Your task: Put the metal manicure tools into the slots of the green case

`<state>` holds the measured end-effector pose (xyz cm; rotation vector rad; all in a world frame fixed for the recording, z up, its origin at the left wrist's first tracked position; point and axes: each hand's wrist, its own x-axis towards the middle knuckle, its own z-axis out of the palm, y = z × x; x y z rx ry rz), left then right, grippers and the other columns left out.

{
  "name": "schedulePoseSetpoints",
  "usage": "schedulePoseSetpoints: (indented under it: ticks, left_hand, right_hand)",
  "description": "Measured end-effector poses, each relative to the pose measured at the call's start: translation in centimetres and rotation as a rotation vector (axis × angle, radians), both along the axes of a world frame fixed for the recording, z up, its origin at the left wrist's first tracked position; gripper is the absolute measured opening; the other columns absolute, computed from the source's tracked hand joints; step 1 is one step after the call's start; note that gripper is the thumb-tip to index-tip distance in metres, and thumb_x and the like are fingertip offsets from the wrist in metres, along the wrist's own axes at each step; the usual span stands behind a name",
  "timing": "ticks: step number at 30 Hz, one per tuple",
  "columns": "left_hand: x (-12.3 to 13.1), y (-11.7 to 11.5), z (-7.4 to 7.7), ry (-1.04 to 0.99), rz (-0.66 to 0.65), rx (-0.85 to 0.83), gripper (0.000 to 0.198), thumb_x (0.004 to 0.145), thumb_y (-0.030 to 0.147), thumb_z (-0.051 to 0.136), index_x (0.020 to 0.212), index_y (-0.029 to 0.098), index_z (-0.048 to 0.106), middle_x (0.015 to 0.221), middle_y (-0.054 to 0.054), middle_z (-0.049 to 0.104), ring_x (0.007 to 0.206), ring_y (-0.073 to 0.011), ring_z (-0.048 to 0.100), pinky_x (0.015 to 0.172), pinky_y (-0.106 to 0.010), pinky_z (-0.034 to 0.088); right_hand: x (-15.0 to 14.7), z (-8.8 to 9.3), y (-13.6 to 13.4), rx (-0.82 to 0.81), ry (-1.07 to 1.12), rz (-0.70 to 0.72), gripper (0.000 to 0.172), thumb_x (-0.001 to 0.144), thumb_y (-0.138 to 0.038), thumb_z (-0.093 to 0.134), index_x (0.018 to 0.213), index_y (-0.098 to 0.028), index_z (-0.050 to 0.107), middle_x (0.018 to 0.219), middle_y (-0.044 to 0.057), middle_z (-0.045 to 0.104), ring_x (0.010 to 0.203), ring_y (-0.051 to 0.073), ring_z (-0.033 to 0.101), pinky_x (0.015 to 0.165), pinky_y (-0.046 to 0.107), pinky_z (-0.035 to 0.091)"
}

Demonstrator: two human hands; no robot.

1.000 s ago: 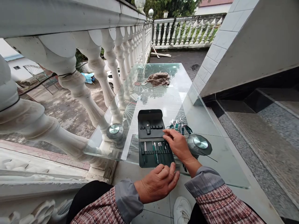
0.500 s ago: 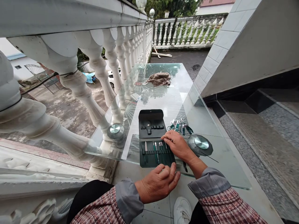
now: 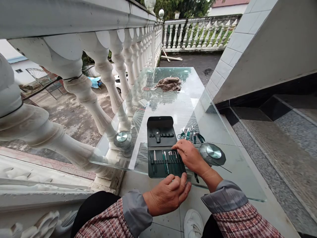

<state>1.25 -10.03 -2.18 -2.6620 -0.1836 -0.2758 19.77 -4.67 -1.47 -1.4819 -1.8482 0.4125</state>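
A dark green manicure case [image 3: 160,140] lies unfolded on the glass table [image 3: 170,109]. Its lower half holds several slim metal tools [image 3: 165,162] in a row of loops; a snap strap [image 3: 158,135] crosses the upper half. Curled fingers of my left hand [image 3: 167,195] are closed at the case's lower right corner. My right hand [image 3: 190,155] bends over the case's right edge, fingertips together by the rightmost tools; whatever they pinch is hidden. Beyond it sits a cluster of nail clippers and small scissors [image 3: 190,134].
Round table-leg discs [image 3: 213,152] show at right and left [image 3: 123,138]. A brown cloth [image 3: 168,84] and a small card [image 3: 143,102] lie farther back. A dark tool [image 3: 196,178] shows below my right wrist. White balusters [image 3: 99,66] line the left; steps [image 3: 272,132] rise right.
My right hand has shifted slightly to the right along the case edge, showing a little more of the rightmost tools. My left hand and the case look the same.
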Motion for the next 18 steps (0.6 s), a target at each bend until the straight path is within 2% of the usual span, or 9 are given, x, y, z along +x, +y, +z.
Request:
schedulePoseSetpoints:
  ticks: [6,10,12,14,16,18]
  left_hand:
    - [0.0,0.1,-0.1,-0.013,-0.010,0.001,0.041,0.094,0.020,0.036,0.132,0.006,0.041,0.131,-0.021,0.047,0.100,-0.0209,0.053,0.086,-0.036,0.041]
    - [0.0,0.0,-0.2,-0.002,-0.009,0.011,0.041,0.094,0.020,0.038,0.132,0.006,0.041,0.132,-0.023,0.045,0.101,-0.0212,0.053,0.087,-0.037,0.041]
    - [0.0,0.0,-0.3,0.002,-0.005,0.012,0.041,0.093,0.019,0.040,0.132,0.006,0.041,0.134,-0.024,0.044,0.102,-0.0213,0.053,0.088,-0.037,0.041]
    - [-0.1,0.0,-0.4,0.001,-0.002,0.013,0.041,0.093,0.019,0.040,0.132,0.006,0.040,0.134,-0.024,0.043,0.103,-0.0212,0.053,0.089,-0.038,0.040]
    - [-0.1,0.0,-0.4,-0.007,-0.002,0.014,0.041,0.093,0.018,0.040,0.132,0.006,0.041,0.134,-0.023,0.043,0.103,-0.0209,0.053,0.089,-0.037,0.040]
    - [-0.1,0.0,-0.4,-0.015,0.001,0.016,0.040,0.093,0.018,0.040,0.131,0.006,0.041,0.134,-0.023,0.044,0.103,-0.0207,0.053,0.089,-0.037,0.040]
  right_hand:
    - [-0.5,-0.1,-0.4,0.044,-0.127,0.010,0.030,0.083,-0.011,0.039,0.078,-0.021,0.066,0.086,0.007,0.060,0.083,0.020,0.049,0.077,0.037,0.042]
    - [0.2,0.8,-0.6,0.088,-0.089,0.007,0.029,0.083,-0.013,0.039,0.085,-0.023,0.067,0.090,0.008,0.061,0.088,0.021,0.052,0.081,0.038,0.042]
    - [1.8,1.6,-0.9,0.137,-0.049,-0.090,0.026,0.082,-0.018,0.042,0.092,-0.023,0.065,0.095,0.008,0.062,0.092,0.022,0.053,0.085,0.040,0.041]
    - [4.2,2.3,-1.5,0.145,-0.032,-0.253,0.020,0.080,-0.025,0.047,0.089,-0.022,0.065,0.091,0.007,0.064,0.089,0.023,0.056,0.081,0.038,0.042]
    - [6.9,2.7,-2.5,0.064,-0.043,-0.431,0.016,0.076,-0.031,0.050,0.080,-0.022,0.064,0.083,0.005,0.064,0.074,0.020,0.057,0.070,0.034,0.043]
    - [9.3,2.6,-3.7,-0.071,-0.113,-0.506,0.016,0.072,-0.034,0.052,0.070,-0.023,0.063,0.074,0.004,0.064,0.067,0.019,0.056,0.062,0.032,0.040]
